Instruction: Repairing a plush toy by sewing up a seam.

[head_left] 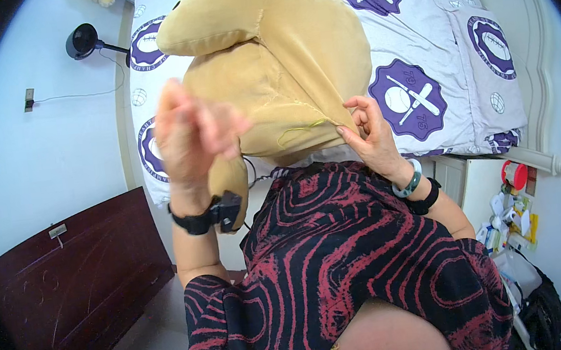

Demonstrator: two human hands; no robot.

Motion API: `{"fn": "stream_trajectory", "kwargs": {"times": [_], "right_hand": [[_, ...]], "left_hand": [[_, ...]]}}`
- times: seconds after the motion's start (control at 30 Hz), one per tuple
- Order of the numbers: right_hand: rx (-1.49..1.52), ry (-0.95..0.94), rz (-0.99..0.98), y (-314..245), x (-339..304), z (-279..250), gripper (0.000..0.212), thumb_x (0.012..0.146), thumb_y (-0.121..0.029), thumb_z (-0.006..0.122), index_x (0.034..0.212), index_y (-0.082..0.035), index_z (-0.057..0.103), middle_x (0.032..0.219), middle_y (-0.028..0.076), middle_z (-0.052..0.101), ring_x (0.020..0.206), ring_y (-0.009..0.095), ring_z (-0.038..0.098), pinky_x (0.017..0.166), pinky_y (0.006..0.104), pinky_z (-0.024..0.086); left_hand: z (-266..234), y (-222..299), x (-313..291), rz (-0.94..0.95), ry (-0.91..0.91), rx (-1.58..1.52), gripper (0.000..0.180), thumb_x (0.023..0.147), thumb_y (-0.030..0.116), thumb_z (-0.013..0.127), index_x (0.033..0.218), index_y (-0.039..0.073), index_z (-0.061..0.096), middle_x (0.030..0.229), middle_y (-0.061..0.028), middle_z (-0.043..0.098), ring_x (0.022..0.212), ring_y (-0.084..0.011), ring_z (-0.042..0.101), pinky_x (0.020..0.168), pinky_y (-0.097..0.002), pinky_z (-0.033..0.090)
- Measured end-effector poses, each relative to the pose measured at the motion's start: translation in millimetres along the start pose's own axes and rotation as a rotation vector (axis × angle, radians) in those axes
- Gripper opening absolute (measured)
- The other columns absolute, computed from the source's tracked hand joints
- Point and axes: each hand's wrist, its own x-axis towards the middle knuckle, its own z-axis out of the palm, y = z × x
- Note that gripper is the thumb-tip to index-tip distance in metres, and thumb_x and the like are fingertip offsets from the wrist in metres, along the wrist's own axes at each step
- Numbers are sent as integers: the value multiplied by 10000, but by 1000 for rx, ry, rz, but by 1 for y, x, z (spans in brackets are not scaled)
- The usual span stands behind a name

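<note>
Pretty ordinary bedroom from where I'm standing: pale walls, a dark reddish-brown wooden panel (80, 285) off to the left, and a bed with a white sheet covered in purple badge prints (438, 15). The big tan plush toy (314, 41) is sitting on the near edge of that bed, right up against the person in the black-and-red wavy-patterned top (342, 237).

My guess is it's light for its bulk, squishy and not at all slippery, since the cloth looks like short fuzzy pile. Doubt you could break it, though the puckered seam (277, 95) looks like the weak bit, so I wouldn't yank there. For moving it I'd scoop the fat body; for fine stuff, pinch the loose cloth beside the seam.

That's pretty much what the right hand (378, 139) is doing: thumb and forefinger are clamped on a fold of it, the other fingers loosely curled. A thin yellow thread (300, 130) lies across the cloth just left of there. The left hand (187, 133) is up in front of the toy, badly blurred; fingers look bent, but I can't tell if they're pressed together or holding anything.
</note>
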Motion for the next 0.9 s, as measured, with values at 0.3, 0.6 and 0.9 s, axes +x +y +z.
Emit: {"fn": "stream_trajectory", "kwargs": {"times": [0.3,0.6,0.9], "right_hand": [[-173,11,85,2,1,-8,206,828,-72,664,993,0,563,670,64,497,599,137,474,561,289,400],[-89,-13,28,7,2,-6,133,886,-119,622,890,-4,555,748,41,508,689,103,474,621,264,403],[568,-177,175,-21,6,-26,138,1010,-172,434,1049,-49,483,882,-26,491,796,31,442,693,178,383]], "left_hand": [[-23,165,-72,459,161,26,182,964,168,542,813,135,446,510,71,296,474,-69,251,466,-250,216],[-29,214,-119,567,320,225,242,942,146,580,751,131,432,514,46,284,479,-92,215,472,-274,200],[-27,178,-101,411,314,802,128,1007,168,467,952,65,520,565,48,249,523,-67,197,487,-234,189]]}}
